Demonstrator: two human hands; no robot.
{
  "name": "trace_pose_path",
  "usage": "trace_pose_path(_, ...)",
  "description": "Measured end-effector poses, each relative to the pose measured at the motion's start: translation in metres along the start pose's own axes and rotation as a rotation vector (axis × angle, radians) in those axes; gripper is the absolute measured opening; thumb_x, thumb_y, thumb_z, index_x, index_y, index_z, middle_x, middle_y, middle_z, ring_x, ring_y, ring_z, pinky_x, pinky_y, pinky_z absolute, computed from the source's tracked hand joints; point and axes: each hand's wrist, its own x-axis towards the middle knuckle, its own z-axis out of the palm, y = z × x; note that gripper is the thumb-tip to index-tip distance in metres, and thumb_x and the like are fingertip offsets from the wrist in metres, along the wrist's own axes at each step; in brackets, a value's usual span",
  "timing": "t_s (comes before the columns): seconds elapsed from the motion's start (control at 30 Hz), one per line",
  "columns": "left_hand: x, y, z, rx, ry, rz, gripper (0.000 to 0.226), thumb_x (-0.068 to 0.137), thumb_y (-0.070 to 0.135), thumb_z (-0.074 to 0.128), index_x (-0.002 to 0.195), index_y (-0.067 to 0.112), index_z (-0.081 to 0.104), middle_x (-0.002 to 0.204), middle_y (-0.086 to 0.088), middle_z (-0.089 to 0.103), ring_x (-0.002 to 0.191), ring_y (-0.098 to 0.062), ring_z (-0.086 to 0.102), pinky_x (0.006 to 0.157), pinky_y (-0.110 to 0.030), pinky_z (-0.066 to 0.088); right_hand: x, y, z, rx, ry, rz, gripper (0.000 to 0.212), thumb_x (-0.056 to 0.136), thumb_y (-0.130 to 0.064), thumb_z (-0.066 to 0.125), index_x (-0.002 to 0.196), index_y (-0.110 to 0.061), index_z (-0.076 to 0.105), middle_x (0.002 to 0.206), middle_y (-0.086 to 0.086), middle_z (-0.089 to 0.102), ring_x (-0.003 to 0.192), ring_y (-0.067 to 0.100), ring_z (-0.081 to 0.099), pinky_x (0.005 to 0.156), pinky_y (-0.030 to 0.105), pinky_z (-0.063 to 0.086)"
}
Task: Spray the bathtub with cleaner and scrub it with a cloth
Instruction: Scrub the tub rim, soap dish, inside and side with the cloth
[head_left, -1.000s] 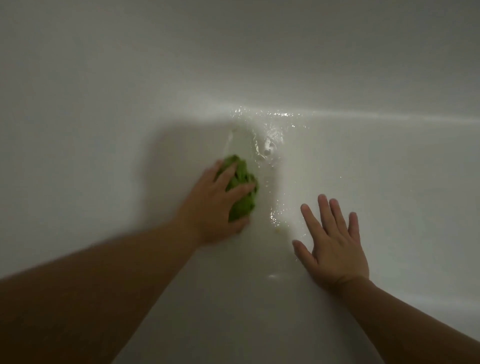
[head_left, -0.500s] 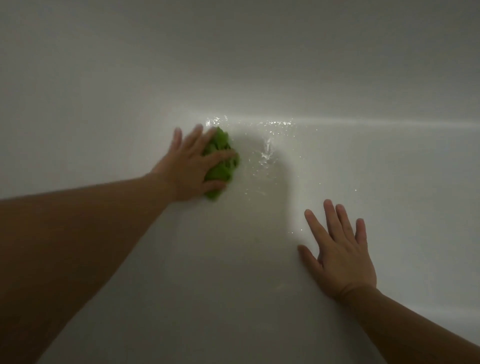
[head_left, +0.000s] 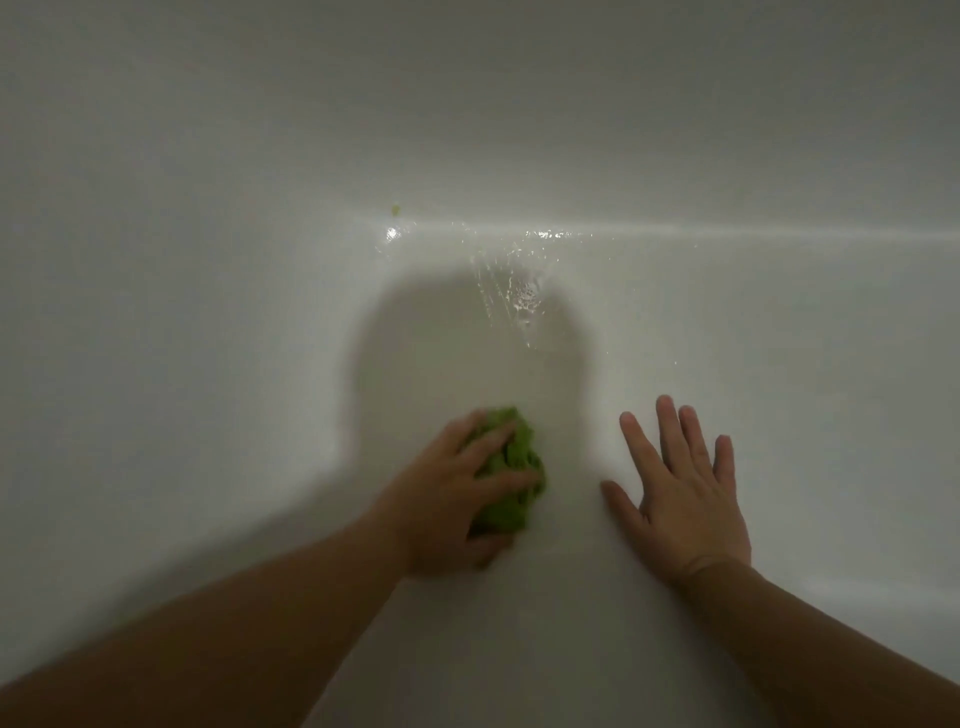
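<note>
My left hand (head_left: 457, 493), fingers bunching the cloth (head_left: 511, 475), has dragged back down the tub (head_left: 208, 312); right hand (head_left: 680, 499) stays flat: scrubbing continues.

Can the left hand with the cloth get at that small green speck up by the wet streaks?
Probably yes. The left hand grips the green cloth, and only bare tub surface lies between it and the speck; nothing blocks the way.

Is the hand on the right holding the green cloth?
No, the right hand lies flat with spread fingers on the bathtub, and the left hand grips the green cloth.
</note>
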Motion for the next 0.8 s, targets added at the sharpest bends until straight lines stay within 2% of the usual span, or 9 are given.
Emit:
trace_pose_path(0.1, -0.025, 0.009, 0.008, 0.033, -0.139, 0.105, 0.066, 0.091, 0.072, 0.053, 0.151, 0.047, 0.041, 0.167, -0.008, 0.027, 0.154, -0.041, 0.018, 0.122, -0.056, 0.026, -0.002, 0.002, -0.002, 0.005, -0.010, 0.007, 0.074, 0.099, -0.075, 0.009, 0.162, -0.041, -0.006, 0.170, 0.000, -0.021, 0.156, 0.021, -0.022, 0.127, 0.056, 0.000)
trace_pose_path(0.17, -0.014, -0.017, -0.004, 0.133, -0.144, 0.193, 0.066, 0.090, 0.071, 0.054, 0.150, 0.046, 0.042, 0.165, -0.008, 0.031, 0.152, -0.041, 0.025, 0.121, -0.059, 0.028, -0.002, 0.003, -0.002, -0.004, -0.015, 0.005, 0.074, 0.098, -0.076, 0.009, 0.162, -0.042, -0.007, 0.170, -0.001, -0.022, 0.156, 0.020, -0.023, 0.127, 0.056, -0.001)
trace_pose_path(0.23, 0.009, -0.054, -0.024, 0.237, -0.096, 0.171, 0.067, 0.086, 0.068, 0.053, 0.148, 0.043, 0.045, 0.162, -0.012, 0.036, 0.147, -0.044, 0.034, 0.116, -0.062, 0.031, 0.001, 0.004, -0.002, 0.002, -0.009, -0.002, 0.074, 0.098, -0.077, 0.007, 0.162, -0.043, -0.008, 0.170, -0.001, -0.022, 0.156, 0.021, -0.022, 0.127, 0.057, -0.002)
trace_pose_path(0.33, 0.049, -0.110, -0.063, 0.341, 0.056, -0.093, 0.072, 0.084, 0.073, 0.046, 0.149, 0.041, 0.037, 0.161, -0.019, 0.034, 0.142, -0.054, 0.035, 0.110, -0.070, 0.032, 0.005, 0.005, -0.003, 0.004, -0.003, 0.002, 0.075, 0.096, -0.080, 0.004, 0.161, -0.045, -0.008, 0.170, -0.001, -0.021, 0.156, 0.022, -0.021, 0.127, 0.057, -0.002)
trace_pose_path(0.4, 0.079, -0.131, -0.087, 0.274, 0.164, -0.346, 0.075, 0.088, 0.075, 0.045, 0.153, 0.044, 0.027, 0.167, -0.019, 0.017, 0.149, -0.055, 0.017, 0.115, -0.073, 0.020, 0.007, 0.005, -0.005, 0.006, 0.004, 0.001, 0.075, 0.094, -0.081, 0.000, 0.160, -0.045, -0.009, 0.170, -0.002, -0.021, 0.156, 0.022, -0.021, 0.126, 0.057, -0.004)
trace_pose_path(0.47, 0.113, -0.129, -0.101, 0.164, 0.240, -0.554, 0.076, 0.093, 0.070, 0.051, 0.157, 0.042, 0.023, 0.170, -0.015, 0.000, 0.153, -0.050, 0.000, 0.121, -0.067, 0.007, 0.009, 0.006, -0.007, 0.024, 0.015, 0.004, 0.076, 0.093, -0.082, -0.004, 0.159, -0.046, -0.011, 0.170, -0.002, -0.021, 0.156, 0.023, -0.021, 0.127, 0.056, -0.005)
trace_pose_path(0.53, 0.141, -0.112, -0.101, 0.078, 0.322, -0.621, 0.075, 0.093, 0.064, 0.057, 0.157, 0.037, 0.029, 0.170, -0.017, 0.000, 0.153, -0.048, 0.000, 0.123, -0.060, 0.008, 0.011, 0.007, -0.007, 0.024, 0.020, 0.000, 0.076, 0.092, -0.081, -0.006, 0.159, -0.046, -0.012, 0.169, -0.003, -0.022, 0.156, 0.022, -0.021, 0.127, 0.055, -0.006)
trace_pose_path(0.67, 0.144, -0.065, -0.069, 0.055, 0.296, -0.356, 0.072, 0.081, 0.067, 0.052, 0.146, 0.033, 0.053, 0.162, -0.023, 0.027, 0.145, -0.051, 0.023, 0.122, -0.052, 0.019, 0.012, 0.016, -0.005, 0.025, 0.021, -0.038, 0.074, 0.098, -0.076, 0.007, 0.162, -0.042, -0.006, 0.171, -0.002, -0.018, 0.157, 0.020, -0.019, 0.127, 0.055, -0.002)
trace_pose_path(0.8, 0.082, 0.005, -0.024, 0.024, 0.110, -0.005, 0.063, 0.085, 0.061, 0.057, 0.143, 0.035, 0.056, 0.158, -0.021, 0.038, 0.147, -0.038, 0.025, 0.125, -0.047, 0.021, -0.002, 0.030, -0.003, 0.007, -0.021, -0.061, 0.073, 0.100, -0.074, 0.011, 0.163, -0.041, -0.003, 0.171, -0.003, -0.019, 0.157, 0.019, -0.018, 0.127, 0.057, 0.000)
